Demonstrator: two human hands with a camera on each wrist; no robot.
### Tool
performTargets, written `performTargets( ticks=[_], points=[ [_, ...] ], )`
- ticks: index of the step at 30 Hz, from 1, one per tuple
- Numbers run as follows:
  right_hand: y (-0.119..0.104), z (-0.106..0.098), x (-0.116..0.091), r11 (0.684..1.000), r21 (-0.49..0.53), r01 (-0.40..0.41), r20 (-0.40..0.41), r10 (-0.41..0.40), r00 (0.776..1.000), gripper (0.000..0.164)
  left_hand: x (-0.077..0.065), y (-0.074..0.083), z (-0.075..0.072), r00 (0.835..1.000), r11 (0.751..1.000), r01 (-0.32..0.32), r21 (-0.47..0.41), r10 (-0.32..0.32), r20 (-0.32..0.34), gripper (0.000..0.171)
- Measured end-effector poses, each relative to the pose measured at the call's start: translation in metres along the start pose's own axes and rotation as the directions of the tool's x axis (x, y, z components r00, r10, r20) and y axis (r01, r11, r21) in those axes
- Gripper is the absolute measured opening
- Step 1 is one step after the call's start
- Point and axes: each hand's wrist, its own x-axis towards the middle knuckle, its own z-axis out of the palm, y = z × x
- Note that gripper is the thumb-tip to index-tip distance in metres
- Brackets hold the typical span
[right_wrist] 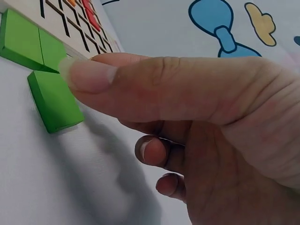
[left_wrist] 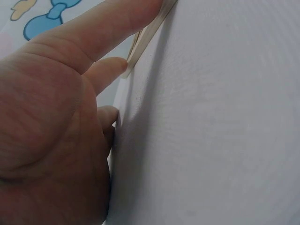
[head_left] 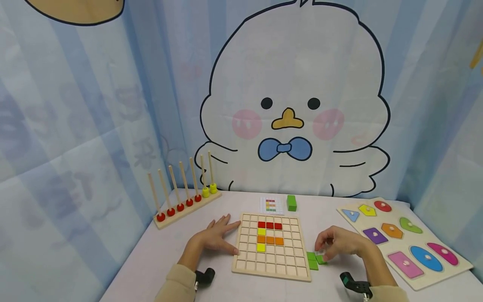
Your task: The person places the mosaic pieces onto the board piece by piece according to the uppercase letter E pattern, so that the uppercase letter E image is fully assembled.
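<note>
A wooden grid board (head_left: 271, 268) lies on the table, with red, orange and yellow square tiles (head_left: 270, 240) set in its cells. My left hand (head_left: 216, 235) rests by its left side, fingers spread, the index finger and thumb touching the frame. In the left wrist view the palm (left_wrist: 42, 117) hides most of the board. To the board's right, my right hand (head_left: 341, 242) pinches a green tile (right_wrist: 54, 101) near the table with thumb and index finger; the thumb partly covers it. Other green tiles (head_left: 312, 261) lie beside it, against the board's edge.
Behind the board are a pattern card (head_left: 271, 205) and a green block (head_left: 292, 203). A bead rack (head_left: 185, 209) with upright pegs stands at the left. A shape puzzle board (head_left: 401, 239) with knobbed pieces lies at the right. A printed curtain (head_left: 294, 75) encloses the table.
</note>
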Motion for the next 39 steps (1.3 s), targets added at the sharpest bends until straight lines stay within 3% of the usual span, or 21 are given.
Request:
performTargets(
  ticks=[5, 10, 20, 29, 39],
  points=[
    [0.0052, -0.0011, 0.0012, 0.999, 0.041, 0.016, 0.063, -0.019, 0.998, 0.028, -0.0001, -0.0004, 0.0004, 1.0, 1.0, -0.004, -0.004, 0.004, 0.001, 0.099],
    [0.006, -0.0007, 0.0013, 0.999, 0.041, 0.005, 0.073, -0.008, 0.997, 0.029, 0.0003, -0.0015, 0.0013, 1.0, 1.0, 0.004, -0.002, -0.004, -0.001, 0.099],
    [0.0083, 0.0034, 0.0041, 0.997, -0.07, -0.041, -0.029, 0.039, 0.999, 0.023, -0.0003, -0.0005, -0.0002, 1.0, 1.0, -0.009, 0.013, 0.009, 0.003, 0.1],
    [0.0099, 0.0022, 0.0066, 0.992, -0.128, -0.02, -0.142, 0.001, 0.99, 0.021, -0.0019, 0.0019, -0.0008, 1.0, 1.0, -0.009, 0.017, 0.009, 0.005, 0.099],
    [0.0092, 0.0032, 0.0076, 0.991, -0.133, 0.034, -0.124, -0.051, 0.991, 0.024, -0.0025, 0.003, -0.0016, 1.0, 1.0, -0.008, 0.009, 0.008, 0.009, 0.099]
  ],
)
